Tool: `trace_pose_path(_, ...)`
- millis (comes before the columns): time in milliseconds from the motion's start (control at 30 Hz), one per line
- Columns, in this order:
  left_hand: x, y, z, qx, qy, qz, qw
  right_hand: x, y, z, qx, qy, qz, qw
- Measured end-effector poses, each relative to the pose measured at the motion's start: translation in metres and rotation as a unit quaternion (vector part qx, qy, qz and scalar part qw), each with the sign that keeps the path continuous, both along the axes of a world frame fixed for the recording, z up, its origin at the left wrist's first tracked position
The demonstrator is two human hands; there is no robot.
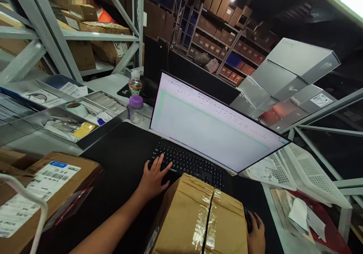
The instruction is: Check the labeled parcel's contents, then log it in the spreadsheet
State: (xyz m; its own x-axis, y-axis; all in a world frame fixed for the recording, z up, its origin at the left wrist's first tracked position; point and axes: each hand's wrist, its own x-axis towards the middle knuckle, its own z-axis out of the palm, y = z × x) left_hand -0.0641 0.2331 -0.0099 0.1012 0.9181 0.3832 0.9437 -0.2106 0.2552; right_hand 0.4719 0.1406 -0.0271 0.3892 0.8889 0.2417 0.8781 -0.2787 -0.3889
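Note:
My left hand [153,178] rests with spread fingers on the left end of a black keyboard [187,162]. To the right, my right hand [256,231] lies over a black computer mouse [249,222], which is partly hidden by the fingers and a box. That taped cardboard box [187,212] stands between my hands on a black desk mat [113,171] and covers part of the keyboard. Behind the keys, a monitor [210,121] shows a mostly blank spreadsheet-like page; its text is too small to read.
At left lies a labelled parcel [59,178] with a white cable [42,208] before it. Beyond are a divided tray [76,133], a purple-lidded jar [136,108] and a bottle [135,83]. White baskets [309,171] and silver boxes [300,61] stand right. A person [106,16] is behind the rack.

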Motion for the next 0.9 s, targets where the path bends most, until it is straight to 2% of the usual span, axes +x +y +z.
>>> trace_pose_path(167,-0.001,0.000,0.003,0.004,0.002,0.002,1.000,0.013,0.006,-0.017,0.022,-0.002,-0.004,1.000)
trace_pose_path(300,-0.001,0.000,0.001,0.021,-0.009,0.000,1.000,0.013,0.009,-0.022,0.038,-0.009,-0.016,0.999)
trace_pose_path(667,-0.002,-0.001,-0.004,0.036,0.003,0.001,0.999,0.010,0.008,-0.014,0.038,-0.010,-0.019,0.999)
trace_pose_path(800,-0.001,-0.001,-0.005,0.041,-0.003,0.006,0.999,0.008,0.007,-0.009,0.003,-0.006,-0.017,1.000)
trace_pose_path(900,-0.001,-0.001,-0.007,0.042,-0.005,0.008,0.999,0.003,0.007,-0.006,0.018,-0.011,-0.034,0.999)
